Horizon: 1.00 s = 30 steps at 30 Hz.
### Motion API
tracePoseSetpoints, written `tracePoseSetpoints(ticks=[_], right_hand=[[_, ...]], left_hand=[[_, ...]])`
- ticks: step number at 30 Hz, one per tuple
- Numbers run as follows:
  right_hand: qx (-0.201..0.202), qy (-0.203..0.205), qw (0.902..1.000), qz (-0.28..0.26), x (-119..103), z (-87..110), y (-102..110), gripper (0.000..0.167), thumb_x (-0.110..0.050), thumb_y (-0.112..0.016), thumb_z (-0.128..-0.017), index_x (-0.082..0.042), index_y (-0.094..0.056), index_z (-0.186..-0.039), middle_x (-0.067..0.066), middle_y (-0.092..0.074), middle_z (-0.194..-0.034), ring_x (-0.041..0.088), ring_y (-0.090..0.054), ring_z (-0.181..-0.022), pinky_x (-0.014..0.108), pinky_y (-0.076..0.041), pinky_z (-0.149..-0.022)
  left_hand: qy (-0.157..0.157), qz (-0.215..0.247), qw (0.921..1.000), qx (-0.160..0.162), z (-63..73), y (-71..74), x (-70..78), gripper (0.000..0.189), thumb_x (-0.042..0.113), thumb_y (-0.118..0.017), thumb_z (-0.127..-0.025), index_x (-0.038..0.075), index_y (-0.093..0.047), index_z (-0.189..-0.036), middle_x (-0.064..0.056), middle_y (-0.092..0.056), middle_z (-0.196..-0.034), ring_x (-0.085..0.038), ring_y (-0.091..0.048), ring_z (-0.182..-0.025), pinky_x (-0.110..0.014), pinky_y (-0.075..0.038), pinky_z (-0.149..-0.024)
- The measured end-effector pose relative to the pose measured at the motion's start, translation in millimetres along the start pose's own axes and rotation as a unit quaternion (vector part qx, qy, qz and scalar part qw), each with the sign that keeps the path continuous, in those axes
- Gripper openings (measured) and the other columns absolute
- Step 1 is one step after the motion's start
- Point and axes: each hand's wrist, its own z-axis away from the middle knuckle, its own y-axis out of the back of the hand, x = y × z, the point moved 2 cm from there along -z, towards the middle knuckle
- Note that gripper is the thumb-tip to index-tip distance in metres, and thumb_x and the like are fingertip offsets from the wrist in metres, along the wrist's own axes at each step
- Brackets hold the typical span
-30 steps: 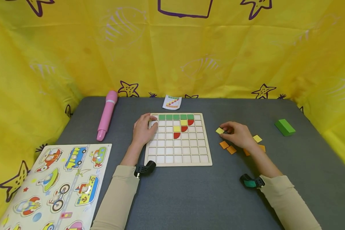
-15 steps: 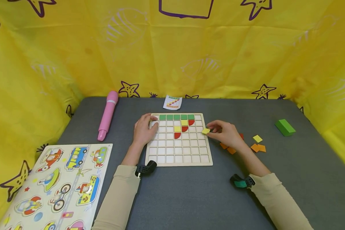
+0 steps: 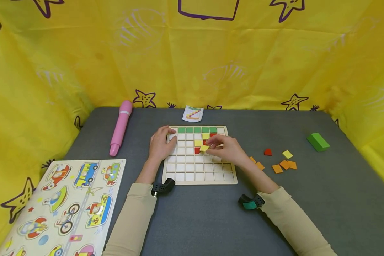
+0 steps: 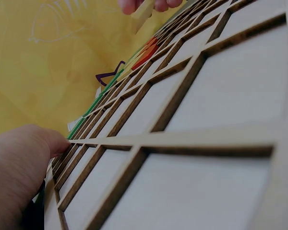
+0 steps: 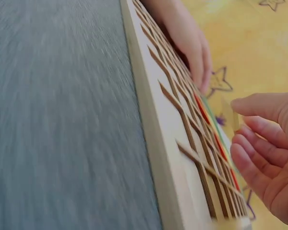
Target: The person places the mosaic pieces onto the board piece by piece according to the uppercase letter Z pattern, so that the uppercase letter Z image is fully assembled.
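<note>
Thumb and fingertips of my right hand (image 3: 225, 149) pinch a square yellow tile (image 3: 203, 148) over the middle of a wooden grid board (image 3: 188, 168). The right wrist view shows this tile edge-on between thumb and fingers. Green square tiles (image 3: 197, 130) line the board's top row. Below them, yellow tiles (image 3: 198, 143) and red pieces (image 3: 197, 150) step diagonally down to the left, partly covered by the right hand. My left hand (image 3: 160, 145) rests on the board's left edge, fingers at the upper corner and thumb over the grid.
Right of the board lie several orange tiles (image 3: 277, 169), a yellow tile (image 3: 287, 154), a red piece (image 3: 267, 152) and a green block (image 3: 318, 142). A pattern card (image 3: 193, 113) is behind the board. At left are a pink microphone-shaped object (image 3: 121, 128) and a picture puzzle board (image 3: 83, 192).
My right hand has carried the yellow tile left from beside the loose pieces to over the board's middle, uncovering a loose red piece. The left hand has stayed at the board's edge.
</note>
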Motion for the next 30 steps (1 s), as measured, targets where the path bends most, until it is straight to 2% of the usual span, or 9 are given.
tracePoseSetpoints(ticks=[9, 16, 22, 30], right_hand=[[-0.022, 0.056, 0.9976, 0.035, -14, -15.1, -31, 0.011, -0.014, -0.078, -0.083, -0.012, -0.072, -0.091, -0.004, -0.065, -0.084, 0.012, -0.057, -0.078, 0.025, -0.052, -0.075], [-0.011, 0.108, 0.9898, 0.092, -21, -21.5, -40, 0.007, -0.008, -0.075, -0.082, -0.011, -0.073, -0.088, -0.002, -0.066, -0.085, 0.013, -0.054, -0.076, 0.027, -0.046, -0.069], [-0.014, 0.104, 0.9898, 0.096, -22, -20.2, -39, 0.012, -0.009, -0.073, -0.083, -0.01, -0.074, -0.095, 0.0, -0.068, -0.089, 0.017, -0.056, -0.079, 0.031, -0.048, -0.072], [-0.014, 0.063, 0.9961, 0.061, -14, -7.6, -22, 0.014, -0.014, -0.071, -0.088, -0.011, -0.074, -0.102, -0.002, -0.07, -0.098, 0.013, -0.062, -0.091, 0.032, -0.053, -0.081]], left_hand=[[-0.001, 0.0, 1.0, 0.001, -0.1, 0.4, 0.3, 0.026, 0.023, -0.057, -0.095, 0.007, -0.066, -0.115, -0.016, -0.047, -0.143, -0.031, -0.04, -0.135, -0.048, -0.017, -0.115], [0.003, -0.006, 1.0, 0.001, 0.0, 0.1, 2.0, 0.027, 0.023, -0.056, -0.095, 0.008, -0.066, -0.116, -0.015, -0.046, -0.143, -0.031, -0.04, -0.135, -0.046, -0.017, -0.116], [0.006, -0.006, 1.0, 0.0, 0.0, -0.6, 1.8, 0.027, 0.023, -0.056, -0.095, 0.008, -0.066, -0.116, -0.015, -0.046, -0.144, -0.031, -0.039, -0.136, -0.046, -0.016, -0.116], [0.003, -0.005, 1.0, -0.001, 0.3, -0.3, 0.5, 0.028, 0.023, -0.056, -0.095, 0.008, -0.065, -0.117, -0.015, -0.046, -0.144, -0.033, -0.038, -0.136, -0.046, -0.017, -0.116]])
